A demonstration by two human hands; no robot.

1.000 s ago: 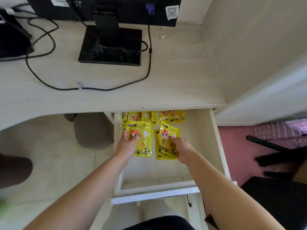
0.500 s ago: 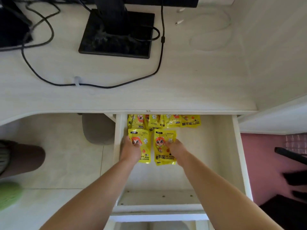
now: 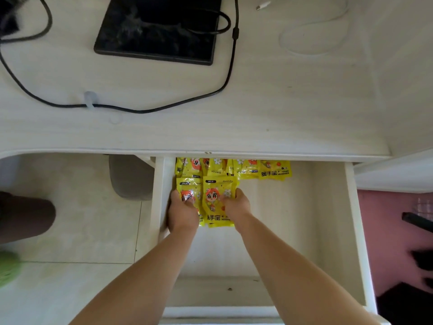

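An open white drawer [image 3: 351, 231] under the desk holds several yellow hand-warmer packets. A row of them [image 3: 234, 168] lies along the back edge. In front, two more packets lie side by side at the drawer's left. My left hand [image 3: 182, 213] holds the left packet [image 3: 188, 190], with fingers over its lower half. My right hand [image 3: 235, 205] grips the right packet [image 3: 215, 202] at its right edge, thumb on its face.
The white desk top [image 3: 257, 102] carries a black monitor base [image 3: 159, 29], black cables [image 3: 140, 110] and a white cable [image 3: 311, 31]. A grey stool [image 3: 128, 177] stands on the tiled floor to the left. A pink mat [image 3: 393, 231] lies right of the drawer.
Both hands have pushed their packets further back and to the left in the drawer, up against the back row. The camera has tilted down and closer.
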